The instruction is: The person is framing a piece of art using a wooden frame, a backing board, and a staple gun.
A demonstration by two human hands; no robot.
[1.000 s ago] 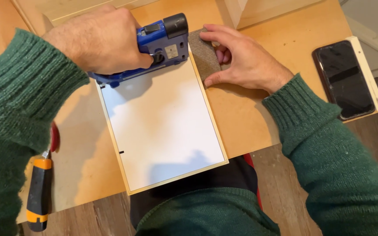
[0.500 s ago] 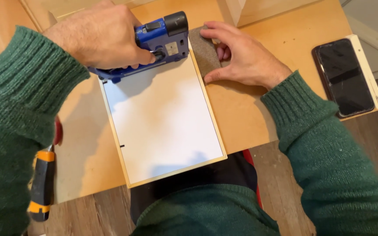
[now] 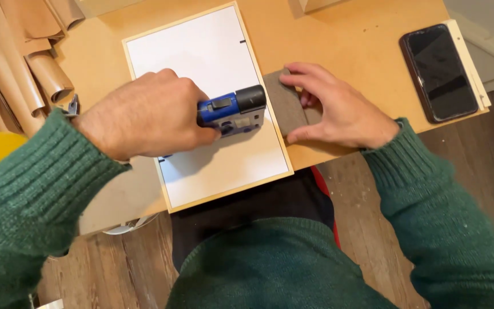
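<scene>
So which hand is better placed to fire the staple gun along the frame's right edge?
Probably the left hand: it already grips the blue staple gun, nose by the frame edge. The right hand is pressing the grey block.

Left hand (image 3: 144, 114) gripping blue stapler (image 3: 232, 109) over white framed panel (image 3: 201, 63); right hand (image 3: 338, 109) pressing grey strip (image 3: 284, 106) (at panel edge).

Single head camera, looking steeply down, close over tabletop (image 3: 367, 34) edge.
</scene>
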